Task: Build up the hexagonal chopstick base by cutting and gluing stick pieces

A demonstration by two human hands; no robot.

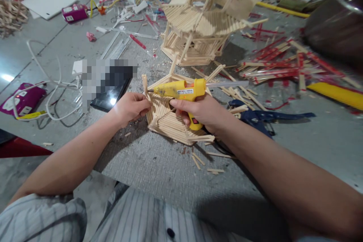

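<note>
My right hand (202, 112) is wrapped round the grip of a yellow hot glue gun (181, 90), whose nozzle points left at the edge of a small hexagonal roof piece (167, 119) made of wooden sticks. A clear glue stick juts out of the gun's back. My left hand (132, 106) is closed in a pinch on the left edge of that stick piece, right by the nozzle. The piece lies on the grey floor in front of me.
A tall stick-built tower model (198, 22) stands behind. Loose sticks and red wrappers (280, 64) lie right, dark blue cutters (263, 118) beside my right wrist. A black phone (110, 96), white cables (53, 94) and magenta devices (22, 98) lie left.
</note>
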